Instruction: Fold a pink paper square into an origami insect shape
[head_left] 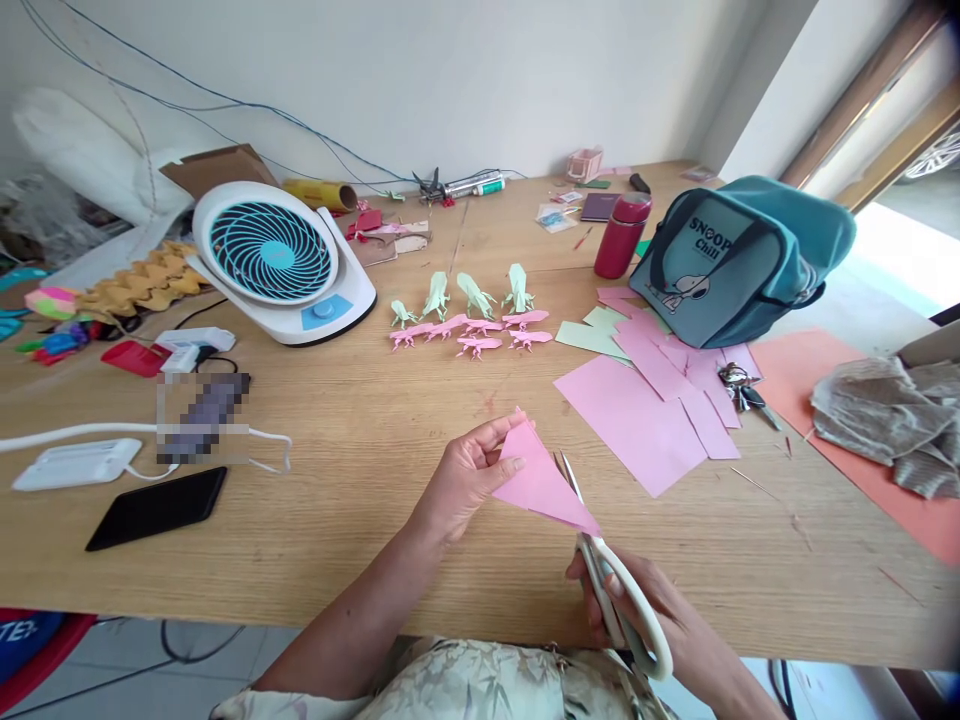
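Observation:
My left hand (pixel 469 470) pinches a folded pink paper triangle (pixel 536 485) between thumb and fingers, above the front part of the table. In my right hand (pixel 637 595) is a pair of scissors (pixel 619 585) with white handles. Its blades are parted, and the triangle's lower right corner lies at them. Beyond my hands stand several pale green folded paper insects (pixel 476 295), with several pink folded paper insects (pixel 480 345) in front of them. To the right, a large pink paper sheet (pixel 634 425) lies beside smaller pink and pale green pieces.
A white and blue fan (pixel 285 260) stands back left. A black phone (pixel 157 508) and white cables lie left. A red flask (pixel 622 235) and a teal bag (pixel 739 260) stand back right. Keys (pixel 739 380) rest on the paper, near a grey cloth (pixel 892 420).

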